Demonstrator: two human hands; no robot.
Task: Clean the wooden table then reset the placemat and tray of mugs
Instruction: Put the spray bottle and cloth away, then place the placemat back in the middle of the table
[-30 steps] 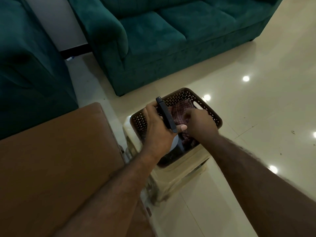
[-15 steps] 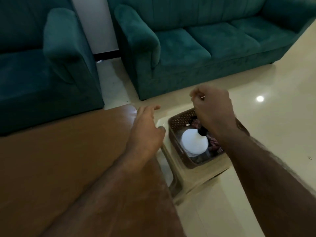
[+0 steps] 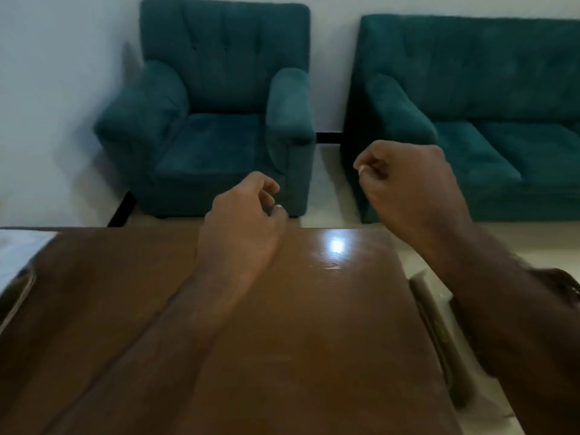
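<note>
Table: the wooden table (image 3: 282, 340) fills the lower part of the view, bare and glossy, with one bright spot of light near its far edge at about 1 o'clock.
Left hand: the left hand (image 3: 244, 215) hangs over the far edge of the table at 12 o'clock, fingers loosely curled, holding nothing that I can see.
Right hand: the right hand (image 3: 408, 186) is raised at about 1 o'clock, past the table's right corner, closed into a loose fist; thumb and forefinger seem pressed together, but whether something small is pinched there I cannot tell.
Placemat and tray of mugs: neither is on the table. At 9 o'clock, on the left border, there is something pale (image 3: 18, 255) and blurred with a dark rim under it (it may be the mat or the tray, I cannot say).
Other things: an armchair (image 3: 213, 120) at 11 o'clock and a sofa (image 3: 470, 120) at 2 o'clock, both well behind the table; a beige stool (image 3: 439, 334) just beside the table's right edge at 4 o'clock.
Step in hand: I judge the wiping is finished and the resetting has not yet begun.
Next move: turn to 9 o'clock, take the mat first with both hands open, lay it flat, then carry the tray level so that the mugs do not slide.
</note>
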